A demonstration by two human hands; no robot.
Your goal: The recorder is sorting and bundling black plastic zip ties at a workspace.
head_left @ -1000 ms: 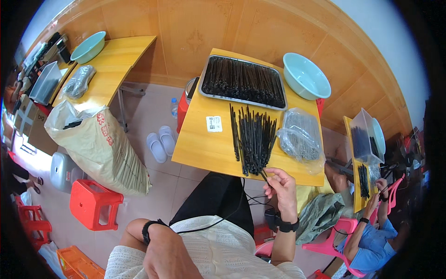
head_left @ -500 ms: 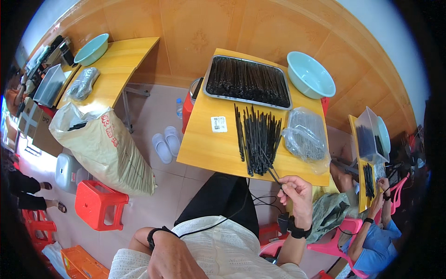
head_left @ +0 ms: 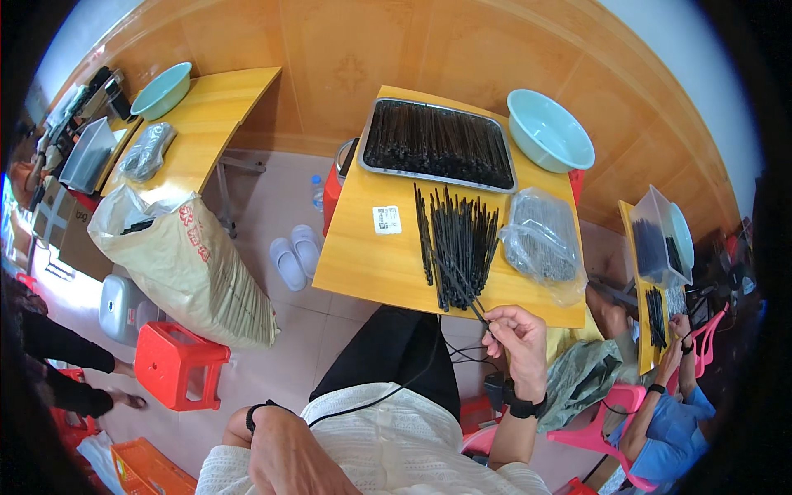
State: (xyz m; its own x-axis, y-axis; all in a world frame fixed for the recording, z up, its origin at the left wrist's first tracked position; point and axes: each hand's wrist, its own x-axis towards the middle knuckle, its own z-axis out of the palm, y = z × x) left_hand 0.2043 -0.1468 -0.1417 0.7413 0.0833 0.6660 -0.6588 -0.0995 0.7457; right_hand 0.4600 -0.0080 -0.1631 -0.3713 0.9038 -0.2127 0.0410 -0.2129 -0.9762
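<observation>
My right hand (head_left: 518, 340) is at the near edge of the wooden table (head_left: 363, 268), with thumb and fingers pinched on the near end of a thin black rod (head_left: 472, 304). This rod slants over a loose pile of similar black rods (head_left: 466, 235); I cannot tell whether a second one is in the pinch. Several rods lie slightly apart on the pile's left side. My left hand (head_left: 293, 454) rests low in front of my body; its fingers are hidden at the lower edge of the picture.
A metal tray (head_left: 396, 172) full of black rods lies behind the pile. Right of them are a plastic-wrapped bundle (head_left: 540, 235) and a pale blue basin (head_left: 553, 132). A large sack (head_left: 186, 256) and red stool (head_left: 181, 363) stand left; a co-worker's hand (head_left: 681, 326) is at the right table.
My right hand has shifted slightly left and up toward the pile, with the rod still in its pinch. At the far left, a person's legs have come further into view.
</observation>
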